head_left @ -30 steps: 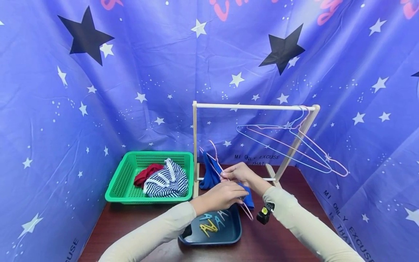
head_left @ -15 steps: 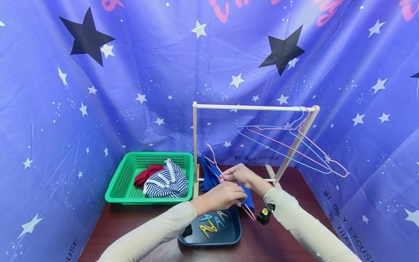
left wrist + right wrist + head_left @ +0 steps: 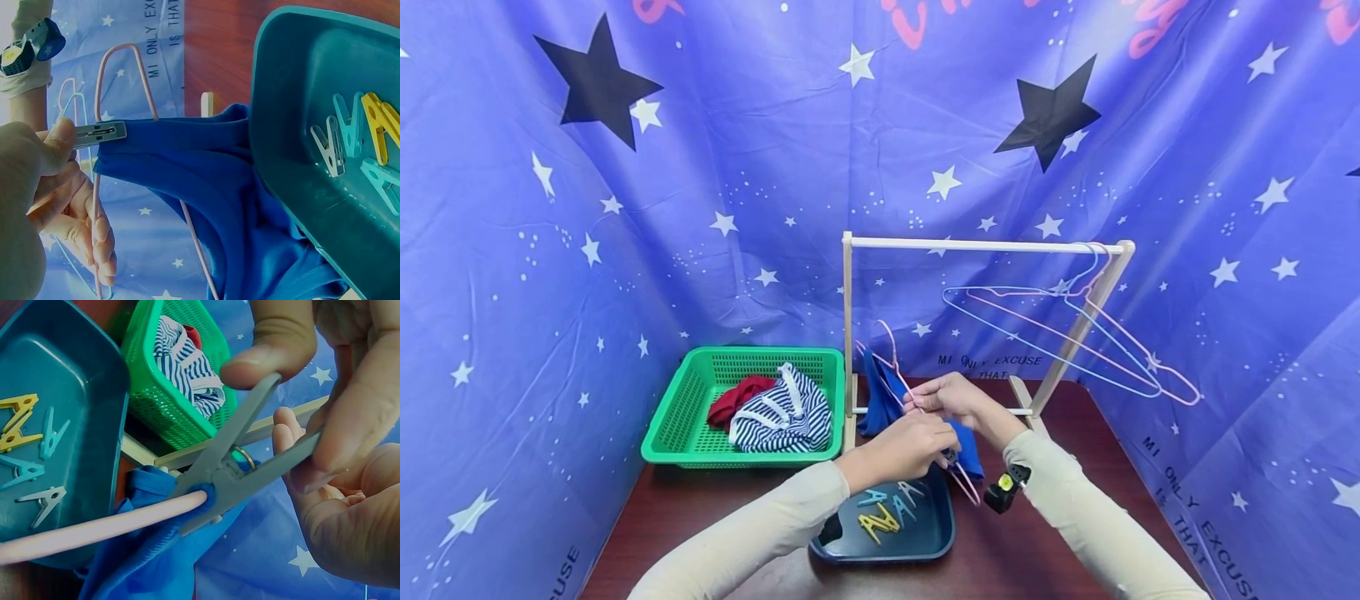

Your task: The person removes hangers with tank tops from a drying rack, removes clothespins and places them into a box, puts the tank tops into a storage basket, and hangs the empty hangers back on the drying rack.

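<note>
My left hand (image 3: 898, 450) pinches a grey clothespin (image 3: 225, 472) by its handles, thumb on one and a finger on the other. The clothespin's jaws straddle the edge of a blue garment (image 3: 206, 169) where it wraps a pink hanger (image 3: 895, 360). Just behind, my right hand (image 3: 958, 402) holds the hanger wire with its fingertips, as the left wrist view also shows. One end of the pink wire sticks out of the cloth towards the right wrist camera. The garment hangs in loose folds beside the tray.
A dark teal tray (image 3: 917, 557) holding several clothespins (image 3: 880, 523) stands below my left hand. At the left, a green basket (image 3: 662, 433) holds striped and red clothes. A wooden rack (image 3: 955, 244) behind carries a blue hanger (image 3: 1000, 323) and another pink hanger (image 3: 1180, 392).
The held pink hanger dips slightly, then rises back. My left hand shifts a little to the left with the clothespin; my right hand stays nearly in place.
</note>
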The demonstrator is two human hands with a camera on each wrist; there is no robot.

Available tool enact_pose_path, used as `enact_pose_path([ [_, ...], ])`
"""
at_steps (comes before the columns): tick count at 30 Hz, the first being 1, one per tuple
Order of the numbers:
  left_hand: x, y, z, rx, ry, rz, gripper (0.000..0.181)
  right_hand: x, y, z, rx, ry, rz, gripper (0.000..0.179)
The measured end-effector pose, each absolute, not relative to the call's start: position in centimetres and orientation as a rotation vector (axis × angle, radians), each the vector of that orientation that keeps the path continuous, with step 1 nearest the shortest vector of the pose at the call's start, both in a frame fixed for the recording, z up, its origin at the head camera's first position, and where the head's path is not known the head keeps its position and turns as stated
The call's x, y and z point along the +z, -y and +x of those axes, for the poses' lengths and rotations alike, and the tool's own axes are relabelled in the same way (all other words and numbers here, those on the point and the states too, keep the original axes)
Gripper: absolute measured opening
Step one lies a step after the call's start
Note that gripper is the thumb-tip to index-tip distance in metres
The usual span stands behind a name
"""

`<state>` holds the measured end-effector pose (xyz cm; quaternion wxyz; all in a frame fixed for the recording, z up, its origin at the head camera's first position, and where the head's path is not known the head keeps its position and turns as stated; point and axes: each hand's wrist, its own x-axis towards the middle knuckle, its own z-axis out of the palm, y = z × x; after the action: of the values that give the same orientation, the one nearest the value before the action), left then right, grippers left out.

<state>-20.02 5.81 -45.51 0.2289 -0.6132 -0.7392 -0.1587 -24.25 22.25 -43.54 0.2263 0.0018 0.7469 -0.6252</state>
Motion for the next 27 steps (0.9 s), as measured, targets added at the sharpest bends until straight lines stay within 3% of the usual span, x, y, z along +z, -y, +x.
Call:
enact_pose_path([
  [27, -45.08, -5.73, -20.18, -0.531, 1.949, -1.592, 0.016, -43.80, -22.48, -24.67, -1.876, -1.894, 0.013, 0.034],
])
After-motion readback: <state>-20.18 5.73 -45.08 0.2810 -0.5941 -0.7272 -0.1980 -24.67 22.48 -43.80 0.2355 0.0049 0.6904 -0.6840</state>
